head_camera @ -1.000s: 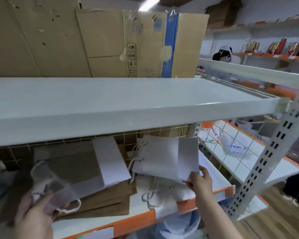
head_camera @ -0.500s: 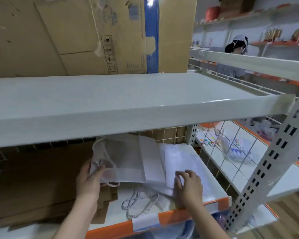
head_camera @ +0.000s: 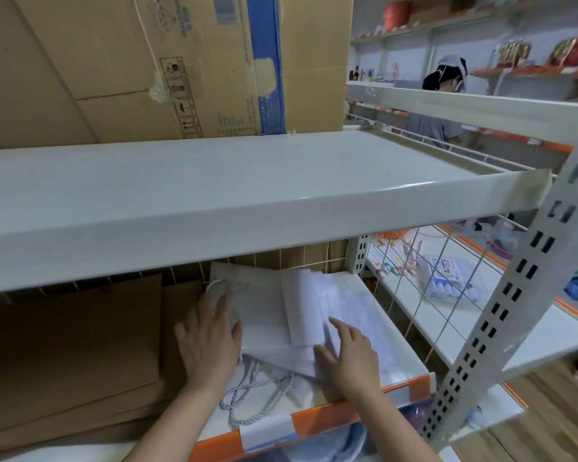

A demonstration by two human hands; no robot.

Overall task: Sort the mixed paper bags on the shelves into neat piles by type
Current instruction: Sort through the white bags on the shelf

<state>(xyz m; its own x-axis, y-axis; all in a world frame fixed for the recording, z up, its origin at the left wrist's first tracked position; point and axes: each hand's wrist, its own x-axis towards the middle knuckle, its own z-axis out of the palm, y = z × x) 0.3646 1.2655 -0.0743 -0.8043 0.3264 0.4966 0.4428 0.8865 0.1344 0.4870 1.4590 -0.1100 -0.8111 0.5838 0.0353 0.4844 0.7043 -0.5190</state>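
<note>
Hands, left (head_camera: 211, 341) and right (head_camera: 347, 353), lay open-fingered on the flat white paper bags (head_camera: 274, 315) stacked on the lower white metal shelf (head_camera: 327, 418); light, creasable, probably best lifted by edges.

White paper bags (head_camera: 264, 315) piled flat on shelf — brown bags (head_camera: 70, 341) stacked left.

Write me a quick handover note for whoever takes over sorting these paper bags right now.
Left hand: flat, fingers straight, resting on the left edge of the white bags.
Right hand: flat, pressing the pile's front right; no grip on anything.
White bags lie in a loose pile on the right of the lower shelf, cord handles trailing forward.
Brown bags lie stacked on the left.
Done: types separated.
Left: square up the white pile, tuck in the cords.
</note>
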